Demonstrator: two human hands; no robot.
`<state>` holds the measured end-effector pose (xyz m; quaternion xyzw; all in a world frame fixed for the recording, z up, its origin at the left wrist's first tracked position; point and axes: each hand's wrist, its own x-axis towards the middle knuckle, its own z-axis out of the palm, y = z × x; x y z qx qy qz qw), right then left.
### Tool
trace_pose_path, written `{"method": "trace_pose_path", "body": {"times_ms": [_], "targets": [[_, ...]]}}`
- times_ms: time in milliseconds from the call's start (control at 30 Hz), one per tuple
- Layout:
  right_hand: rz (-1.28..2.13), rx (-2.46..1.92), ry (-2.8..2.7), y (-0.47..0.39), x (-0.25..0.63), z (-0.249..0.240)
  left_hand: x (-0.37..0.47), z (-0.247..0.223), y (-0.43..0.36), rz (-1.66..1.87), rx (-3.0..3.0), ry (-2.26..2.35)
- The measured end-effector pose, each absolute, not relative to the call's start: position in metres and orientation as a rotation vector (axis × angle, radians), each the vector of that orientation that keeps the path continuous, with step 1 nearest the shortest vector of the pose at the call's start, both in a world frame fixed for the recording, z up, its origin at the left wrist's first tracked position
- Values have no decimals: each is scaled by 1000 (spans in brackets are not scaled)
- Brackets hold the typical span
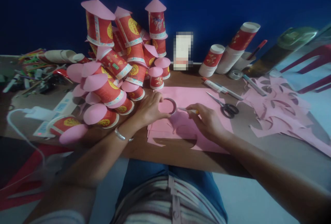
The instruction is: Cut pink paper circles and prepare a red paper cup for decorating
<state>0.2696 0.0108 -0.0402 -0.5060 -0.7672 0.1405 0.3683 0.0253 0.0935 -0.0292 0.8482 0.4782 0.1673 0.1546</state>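
Observation:
A round tape-like ring (174, 106) lies on pink paper (204, 96), with my left hand (152, 108) gripping its left side between thumb and fingers. My right hand (205, 117) is closed around a slim pen-like tool (190, 110), whose tip points left at the ring's right edge. Black-handled scissors (228, 109) rest on the paper just beyond my right hand. Curved cut-outs show along the near edge of the paper.
Red paper cups with pink cone tops (103, 93) are piled at the left. Behind stand stacked cups (212, 60) and a bottle (284, 50). Pink scraps (279, 107) cover the right side. Markers (214, 86) lie behind the scissors; a power strip (58, 110) sits left.

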Motion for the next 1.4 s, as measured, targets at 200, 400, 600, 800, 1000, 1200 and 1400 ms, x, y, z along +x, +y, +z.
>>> {"method": "trace_pose_path", "body": {"times_ms": [200,400,600,800,1000,1200,1400], "targets": [[53,-1232,-2166,-16,256,-51,25,-30,95,479,2429,1366],[-45,-1127,-2290,-29,245,-46,25,-31,94,498,2449,1350],[8,-1143,-2315,-32,240,-43,25,-31,95,494,2466,1350],[55,-1132,-2190,-38,247,-39,24,-31,96,491,2479,1347],[-19,-1024,-2137,-25,264,-30,24,-31,96,463,2457,1375],[147,-1059,-2174,26,242,-48,23,-28,95,441,2486,1341],[309,-1086,-2221,59,230,-71,24,-26,92,459,2526,1337]]}}
